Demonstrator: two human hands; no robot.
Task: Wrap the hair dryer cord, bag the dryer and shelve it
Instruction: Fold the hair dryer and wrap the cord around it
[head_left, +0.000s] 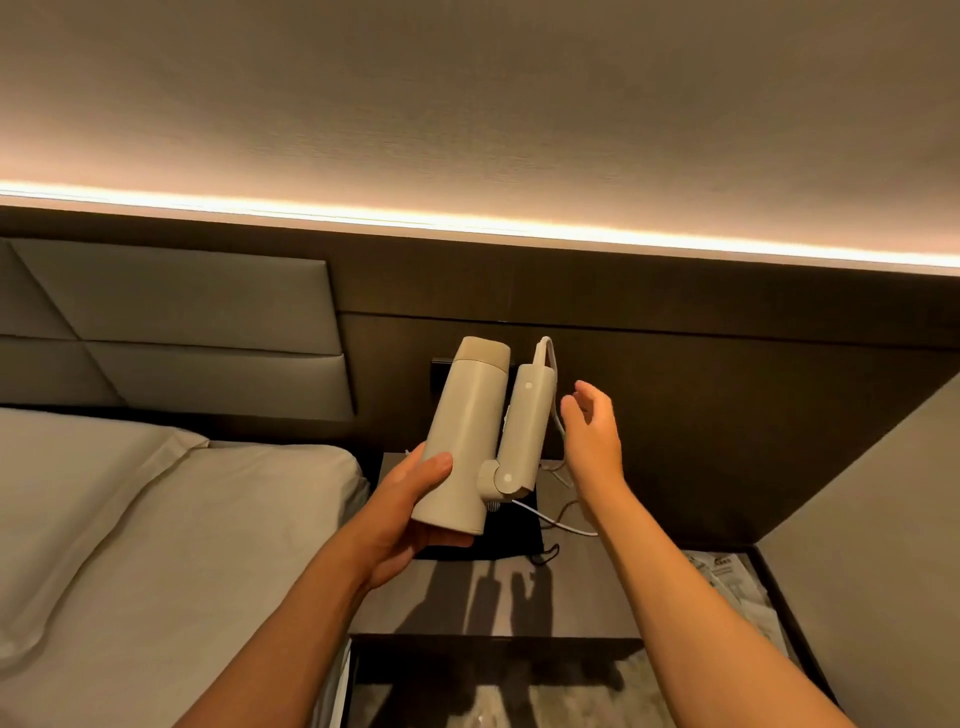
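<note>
1. The hair dryer (460, 436) is cream-coloured, with its handle (522, 431) folded up alongside the barrel; it is held in the air above the desk (582, 597), nozzle end pointing up and away toward the wall panel (701, 415).
2. The left hand (410, 514) grasps the lower end of the barrel, palm under it and thumb laid across the near side.
3. The white cord (555, 512) leaves the top of the folded handle in a short loop, drops down past the handle's right side, and trails onto the desk behind the dryer.
4. The right hand (592, 431) is released and holds nothing: fingers spread and slightly curled, just beside the hanging cord, to the right of the handle. Whether a fingertip touches the cord cannot be told.
5. A black drawstring bag (511, 540) lies flat on the desk under the dryer, its string showing at the right corner.
6. The desk is a dark wood bedside unit; the arms cast shadows on its top.
7. A bed (156, 519) with grey sheets sits to the left, with a padded headboard (182, 322) behind it.
8. A warm light strip (467, 223) runs along the top of the wall panel.
9. Printed paper (727, 587) lies low at the right of the desk.
</note>
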